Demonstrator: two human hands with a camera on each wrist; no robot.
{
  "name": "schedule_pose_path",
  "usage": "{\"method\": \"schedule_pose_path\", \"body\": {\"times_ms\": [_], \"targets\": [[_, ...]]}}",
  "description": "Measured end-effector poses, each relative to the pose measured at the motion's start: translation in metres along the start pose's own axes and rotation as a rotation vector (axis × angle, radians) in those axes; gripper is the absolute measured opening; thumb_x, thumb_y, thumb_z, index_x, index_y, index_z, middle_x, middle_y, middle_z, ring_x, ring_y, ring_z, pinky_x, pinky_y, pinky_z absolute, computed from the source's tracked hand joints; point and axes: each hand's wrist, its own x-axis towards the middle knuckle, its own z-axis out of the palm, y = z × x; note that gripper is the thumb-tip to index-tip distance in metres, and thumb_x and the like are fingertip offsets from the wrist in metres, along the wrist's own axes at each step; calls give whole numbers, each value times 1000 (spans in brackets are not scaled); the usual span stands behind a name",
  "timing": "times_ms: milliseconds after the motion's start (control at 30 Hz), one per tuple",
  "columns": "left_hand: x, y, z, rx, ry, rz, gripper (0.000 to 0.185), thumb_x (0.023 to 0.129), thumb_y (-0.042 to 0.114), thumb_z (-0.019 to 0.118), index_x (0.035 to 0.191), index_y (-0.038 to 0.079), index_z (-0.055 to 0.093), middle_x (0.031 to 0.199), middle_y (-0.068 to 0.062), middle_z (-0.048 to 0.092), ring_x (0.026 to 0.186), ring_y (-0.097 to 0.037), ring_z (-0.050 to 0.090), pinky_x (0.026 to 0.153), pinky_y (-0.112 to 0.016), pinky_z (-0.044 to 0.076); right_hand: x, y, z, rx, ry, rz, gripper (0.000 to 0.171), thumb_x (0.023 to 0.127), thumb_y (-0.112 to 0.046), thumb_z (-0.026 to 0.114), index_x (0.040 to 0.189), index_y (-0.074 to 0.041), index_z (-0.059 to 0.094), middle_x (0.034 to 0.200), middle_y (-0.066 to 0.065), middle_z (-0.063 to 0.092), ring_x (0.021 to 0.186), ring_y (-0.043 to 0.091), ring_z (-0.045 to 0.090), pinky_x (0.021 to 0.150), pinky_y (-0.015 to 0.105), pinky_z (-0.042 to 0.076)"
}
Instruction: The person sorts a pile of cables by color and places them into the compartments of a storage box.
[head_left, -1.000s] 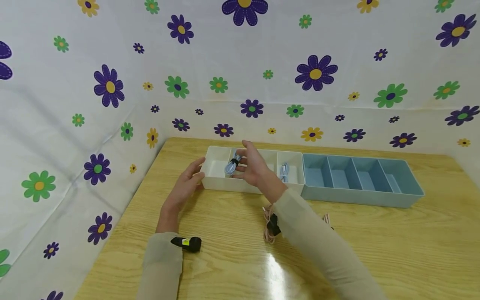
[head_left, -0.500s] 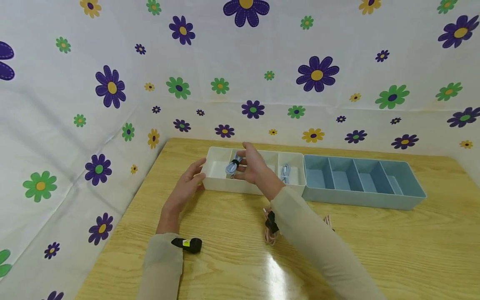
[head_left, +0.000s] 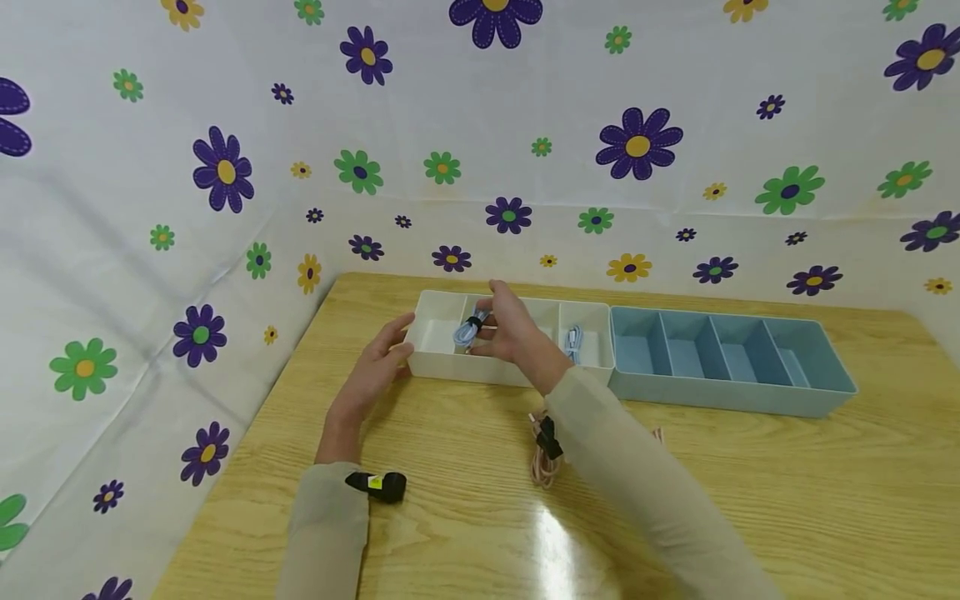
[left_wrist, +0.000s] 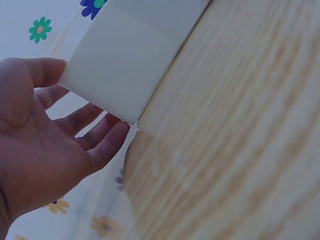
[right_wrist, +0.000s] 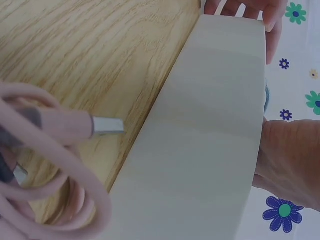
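A light wooden table point(head_left: 750, 500) stands in a corner hung with flower-print sheeting point(head_left: 225, 167). Two divided trays sit side by side at the far edge: one white tray point(head_left: 442, 367) on the left, one blue tray point(head_left: 731, 396) on the right. Three bundled cables are visible: a blue cable point(head_left: 467, 330) pinched by the right hand point(head_left: 517, 333) over the white tray, a second blue cable point(head_left: 573, 342) in its right compartment, and a pink cable point(head_left: 543, 454) on the near table, partly hidden by the right sleeve. The left hand point(head_left: 375, 375) rests, fingers straight, against the white tray's left end
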Motion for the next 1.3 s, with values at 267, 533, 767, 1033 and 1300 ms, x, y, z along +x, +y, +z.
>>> {"method": "schedule_pose_path", "body": {"times_ms": [267,533,767,1033,1300], "targets": [[0,-1,0,-3,5,-5,51,108,16,40,158,18,29,152,-21,35,129,-36,43,106,-54,38,-3,0,1,-185,-19,-49,65,105,-46,33,147,3,36,127,19,39,116,35,45,107,57,38],[1,0,0,-6,8,-11,51,108,15,39,157,17,29,152,-21,35,129,-36,42,106,-54,37,-4,0,-2,-291,-61,-58,67,106,-47,30,150,4,32,149,23,30,128,40,40,108,55,37],[0,0,1,-6,7,-8,51,108,15,39,158,17,28,150,-22,36,128,-35,43,106,-52,38,1,4,-3,-326,-57,-49,65,106,-44,31,149,4,31,147,22,31,125,38,42,109,52,37],[-1,0,0,1,8,1,51,107,14,39,157,15,28,150,-23,36,126,-33,44,102,-47,41,13,6,-7,-188,-103,24,66,105,-43,39,156,-3,24,154,26,26,137,39,36,114,49,31],[1,-1,1,-3,14,-13,51,107,15,40,157,17,29,150,-22,36,130,-37,43,107,-54,37,20,5,-6,-150,-90,56,66,104,-44,41,157,-7,24,148,22,34,126,32,42,112,46,34]]}}
